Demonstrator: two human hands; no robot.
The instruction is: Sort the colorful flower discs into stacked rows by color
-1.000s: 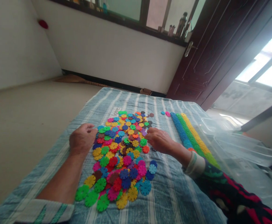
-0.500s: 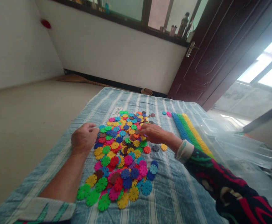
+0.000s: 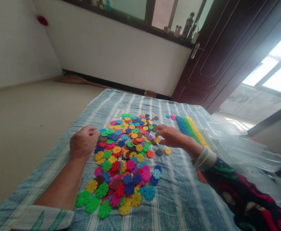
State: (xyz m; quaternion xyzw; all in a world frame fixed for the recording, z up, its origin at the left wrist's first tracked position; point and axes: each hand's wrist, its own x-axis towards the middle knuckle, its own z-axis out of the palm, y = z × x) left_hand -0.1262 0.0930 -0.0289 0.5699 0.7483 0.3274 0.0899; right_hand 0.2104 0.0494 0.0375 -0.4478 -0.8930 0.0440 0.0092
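Many flat notched plastic discs in mixed colours lie in a long loose pile on the striped cloth. My left hand rests at the pile's left edge with its fingers curled; whatever they may hold is hidden. At the right side of the pile, my right hand has its fingers apart, with a yellow disc between or just under the fingertips. Beyond the right wrist lie long rows of stacked discs: blue, green and yellow.
Clear plastic containers stand on the right side of the cloth-covered table. A blue disc and a pink disc lie by the rows' far end. An orange-red piece shows beside the right sleeve.
My right hand has moved right, from over the pile to its right edge, and a yellow disc shows at its fingertips. My left hand stays in place. The view has shifted slightly.
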